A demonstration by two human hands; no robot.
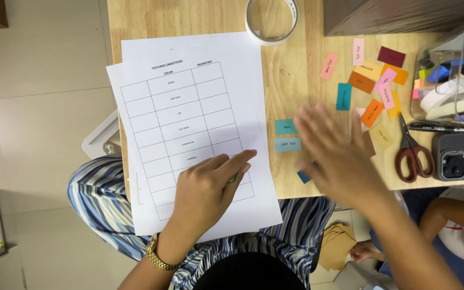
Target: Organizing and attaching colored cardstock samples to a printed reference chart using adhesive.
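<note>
A small green card (233, 178) lay pinched under the left hand (210, 185) on the printed sheet (189, 123) at the tabletop (291, 75) edge. The right hand (339, 156), blurred, hovered open-fingered and holding nothing above teal cards (287, 135), with scissors (412, 153) nearby.

I'm looking down from the head camera and seeing both forearms coming into frame bare, with no sleeves reaching the wrists. The left hand (210, 185) is wearing a gold-coloured link watch band (158, 256) snug around the wrist (the dial is turning away from me, so I can't read its face). The right hand (339, 156) is smearing into blur, and I'm spotting no ring or band on it. Below, I'm seeing loose trousers (103, 198) striped in blue, navy and white covering the legs, and a black top (248, 273) is filling the bottom edge.
</note>
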